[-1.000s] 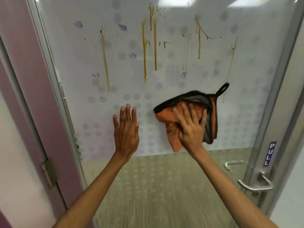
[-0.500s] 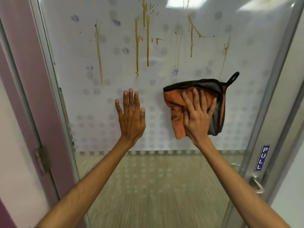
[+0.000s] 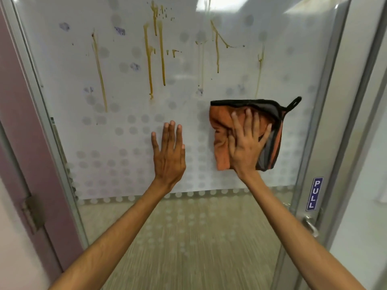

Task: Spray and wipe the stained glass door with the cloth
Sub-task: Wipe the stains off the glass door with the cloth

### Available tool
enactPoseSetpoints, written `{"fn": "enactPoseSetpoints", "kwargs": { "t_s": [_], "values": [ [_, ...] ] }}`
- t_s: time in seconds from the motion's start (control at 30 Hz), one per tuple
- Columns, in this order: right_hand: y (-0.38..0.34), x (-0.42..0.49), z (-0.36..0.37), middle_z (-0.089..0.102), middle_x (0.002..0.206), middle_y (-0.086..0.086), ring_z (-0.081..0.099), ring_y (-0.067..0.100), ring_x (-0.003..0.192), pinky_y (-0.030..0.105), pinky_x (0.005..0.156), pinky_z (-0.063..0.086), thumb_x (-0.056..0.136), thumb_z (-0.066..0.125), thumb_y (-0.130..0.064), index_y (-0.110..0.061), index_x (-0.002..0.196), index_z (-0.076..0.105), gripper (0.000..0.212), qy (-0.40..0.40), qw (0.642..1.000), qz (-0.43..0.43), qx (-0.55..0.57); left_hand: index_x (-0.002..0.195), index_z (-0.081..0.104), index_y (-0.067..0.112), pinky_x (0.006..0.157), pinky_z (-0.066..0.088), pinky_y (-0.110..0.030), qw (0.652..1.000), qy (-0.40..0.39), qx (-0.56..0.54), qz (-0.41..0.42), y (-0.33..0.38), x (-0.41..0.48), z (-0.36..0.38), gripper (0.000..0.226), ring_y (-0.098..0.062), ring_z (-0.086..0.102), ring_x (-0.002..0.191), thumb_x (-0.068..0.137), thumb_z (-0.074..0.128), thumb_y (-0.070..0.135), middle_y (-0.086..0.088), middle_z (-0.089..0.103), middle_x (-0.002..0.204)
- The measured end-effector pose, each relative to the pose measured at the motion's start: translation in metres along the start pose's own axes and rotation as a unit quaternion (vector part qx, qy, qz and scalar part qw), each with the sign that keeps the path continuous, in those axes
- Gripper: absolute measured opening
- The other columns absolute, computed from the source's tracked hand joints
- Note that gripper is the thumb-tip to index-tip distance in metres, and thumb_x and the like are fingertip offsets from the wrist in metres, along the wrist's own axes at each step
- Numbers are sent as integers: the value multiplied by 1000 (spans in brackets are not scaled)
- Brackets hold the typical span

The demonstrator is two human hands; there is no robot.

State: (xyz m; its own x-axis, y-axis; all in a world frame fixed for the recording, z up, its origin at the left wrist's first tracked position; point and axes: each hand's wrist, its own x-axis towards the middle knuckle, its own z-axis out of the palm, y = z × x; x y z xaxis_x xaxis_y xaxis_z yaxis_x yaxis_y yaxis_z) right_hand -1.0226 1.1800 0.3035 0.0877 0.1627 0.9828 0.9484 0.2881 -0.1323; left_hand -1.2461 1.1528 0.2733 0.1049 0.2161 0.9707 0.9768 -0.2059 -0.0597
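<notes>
Orange cloth (image 3: 221,130) under right hand (image 3: 245,149) on glass door (image 3: 125,65), left hand (image 3: 168,155) flat

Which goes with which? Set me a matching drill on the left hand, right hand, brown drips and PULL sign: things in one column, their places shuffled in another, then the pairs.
Things:
1. left hand
2. right hand
3. brown drips
4. PULL sign

Places:
A. on the metal frame, above the handle
B. flat on the bare glass, left of the cloth
C. upper glass, above both hands
D. pressing the cloth against the glass

Pairs: 1-B, 2-D, 3-C, 4-A
</notes>
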Motion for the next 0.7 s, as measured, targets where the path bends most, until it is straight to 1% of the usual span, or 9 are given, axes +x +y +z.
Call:
{"fn": "enactPoseSetpoints", "kwargs": {
  "t_s": [0.1, 0.2, 0.23, 0.3, 0.33, 0.4, 0.5, 0.63, 0.7],
  "values": [
    [-2, -30, 1, 31, 161, 5, 22, 25, 152, 57, 122, -1, 102, 40, -45, -35, 154, 27, 55, -45, 995, -82, 26, 157, 5, 9, 124, -7, -51, 1000, 6, -4, -11, 9, 0, 3, 58, -20, -7, 154, 105, 26, 21, -6, 4, 165],
    [40, -66, -13, 43, 155, 8, 39, 31, 143, 61, 120, 9, 96, 49, -35, -33, 150, 37, 56, -87, 982, -166, 30, 157, 5, 9, 124, -9, -48, 1000, 2, -1, -6, 5, -1, 3, 58, -20, -8, 154, 105, 25, 22, -7, 3, 165],
    [53, -64, -18, 46, 152, 10, 43, 33, 140, 63, 120, 10, 91, 52, -28, -30, 147, 44, 56, -83, 987, -135, 41, 157, 4, 9, 124, -9, -48, 1000, 3, 1, -3, 4, -2, 3, 58, -20, -8, 154, 105, 25, 22, -6, 2, 165],
    [62, -37, -19, 45, 153, 11, 38, 32, 143, 64, 120, 6, 87, 54, -18, -26, 142, 52, 56, -40, 997, 4, 69, 157, 2, 10, 124, -10, -47, 1000, 7, 3, -9, 5, 0, 3, 58, -20, -10, 154, 105, 24, 23, -6, 1, 165],
    [61, -16, -17, 43, 154, 10, 34, 30, 146, 63, 120, 5, 89, 53, -17, -26, 143, 51, 55, -9, 995, 69, 78, 157, 1, 10, 124, -10, -47, 1000, 5, 0, -14, 6, 0, 4, 58, -20, -10, 154, 105, 23, 23, -6, 1, 165],
    [45, 17, -13, 41, 156, 7, 31, 26, 148, 64, 119, 7, 95, 49, -21, -29, 146, 48, 51, 51, 989, 122, 65, 157, 1, 10, 124, -10, -48, 1000, 2, 2, -18, 8, -1, 4, 58, -20, -10, 154, 105, 23, 23, -8, 0, 165],
    [22, 16, -12, 39, 157, 6, 31, 25, 149, 62, 120, 4, 93, 47, -21, -29, 147, 46, 55, 55, 992, 91, 68, 157, 2, 10, 124, -11, -48, 1000, -3, 4, -21, 6, -2, 5, 59, -20, -9, 154, 104, 24, 23, -6, -5, 165],
    [39, -29, -17, 49, 150, 9, 43, 30, 141, 69, 117, 9, 85, 50, -18, -26, 139, 55, 55, -26, 993, -88, 69, 157, 7, 8, 125, -4, -50, 1000, -15, -7, -17, 6, 0, 3, 58, -22, -4, 155, 104, 26, 22, -5, -1, 166],
    [45, -11, -16, 51, 149, 8, 44, 28, 141, 70, 116, 11, 87, 52, -16, -27, 137, 58, 51, 8, 996, -30, 82, 157, 9, 7, 125, 1, -52, 1000, -21, -7, -12, 7, -1, 0, 58, -24, 1, 155, 104, 29, 21, -6, 6, 166]
  ]
}}
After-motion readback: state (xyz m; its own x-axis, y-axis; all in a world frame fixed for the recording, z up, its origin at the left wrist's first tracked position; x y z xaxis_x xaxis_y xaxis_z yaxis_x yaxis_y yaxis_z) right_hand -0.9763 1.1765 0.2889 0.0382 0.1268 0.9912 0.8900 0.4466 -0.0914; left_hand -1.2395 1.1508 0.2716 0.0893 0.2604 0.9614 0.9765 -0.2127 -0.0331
